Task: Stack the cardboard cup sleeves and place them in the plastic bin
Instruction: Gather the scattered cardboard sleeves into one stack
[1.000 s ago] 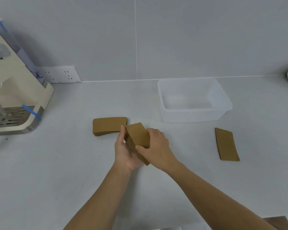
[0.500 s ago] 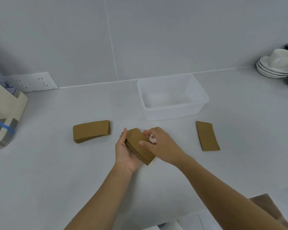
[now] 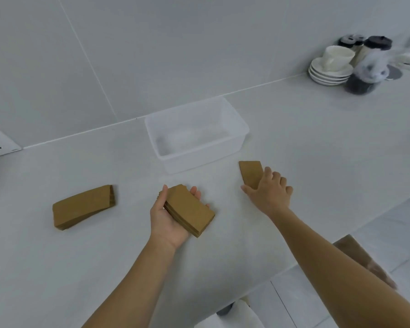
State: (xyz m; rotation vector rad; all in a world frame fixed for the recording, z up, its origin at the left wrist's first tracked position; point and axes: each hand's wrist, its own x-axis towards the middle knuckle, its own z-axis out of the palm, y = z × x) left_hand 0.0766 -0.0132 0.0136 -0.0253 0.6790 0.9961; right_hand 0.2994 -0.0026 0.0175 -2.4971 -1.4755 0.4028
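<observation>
A stack of sleeves is clasped in the left hand, its long axis running diagonally from the table's back wall toward its front-right edge. The right hand, fingers spread, is laid on a single sleeve; contact seems likely. The plastic bin stands just behind.

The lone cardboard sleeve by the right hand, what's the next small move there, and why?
Probably close the right hand on the single sleeve and lift it onto the stack held in the left hand. The right hand lies spread over the sleeve's near end, not yet gripping, the plastic bin holds no sleeves, and another pile waits on the counter.
</observation>
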